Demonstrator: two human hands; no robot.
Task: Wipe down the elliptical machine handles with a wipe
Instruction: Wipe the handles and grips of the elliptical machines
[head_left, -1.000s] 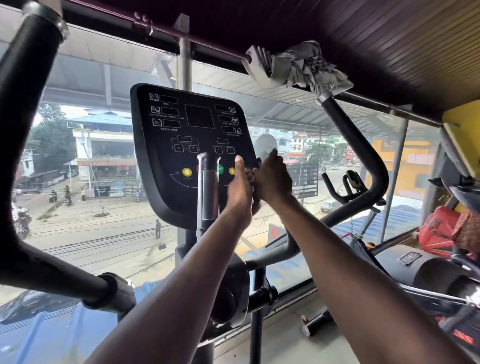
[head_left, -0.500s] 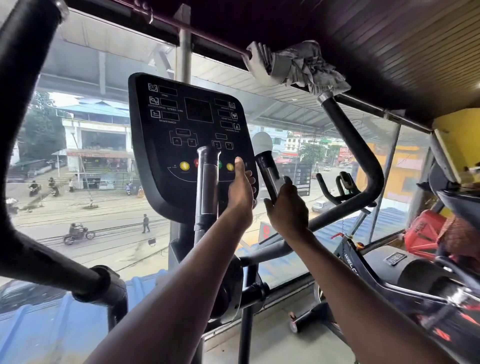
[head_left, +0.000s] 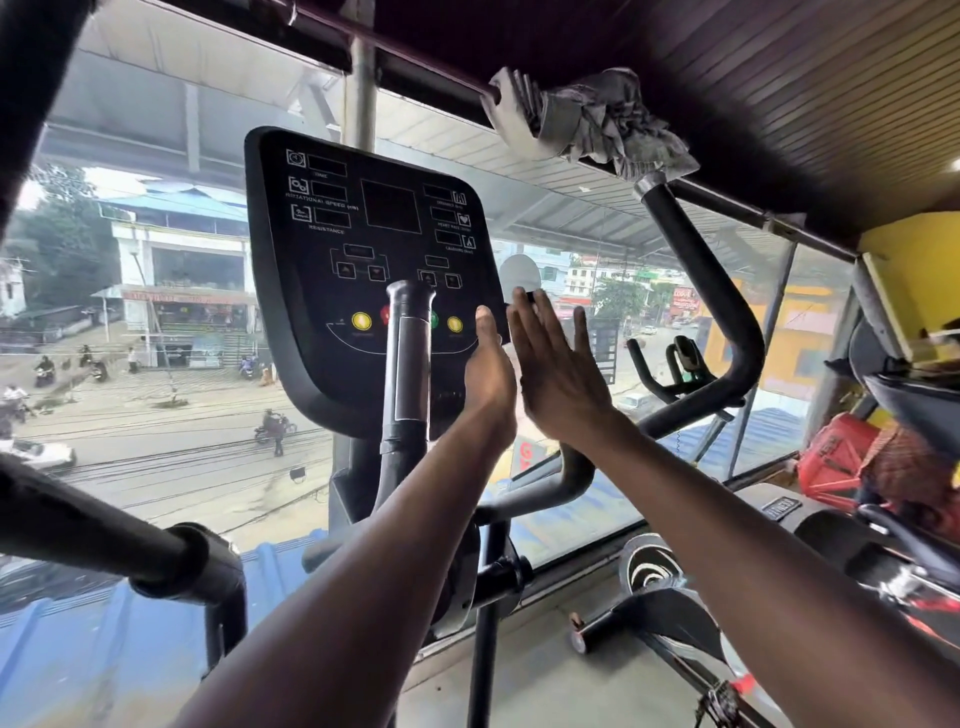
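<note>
2 hands (head_left: 524, 374) – flat, by console (head_left: 363, 249) edge

Single head-worn wide-angle view, close behind the console (head_left: 363, 270), facing forward, perhaps slightly upward, toward the window (head_left: 156, 364).

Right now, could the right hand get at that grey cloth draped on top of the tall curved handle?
Probably yes. The right hand is open and holds nothing, and the cloth sits up and to its right on the curved handle. Only open air lies between them, though it would be a stretch upward.
</note>
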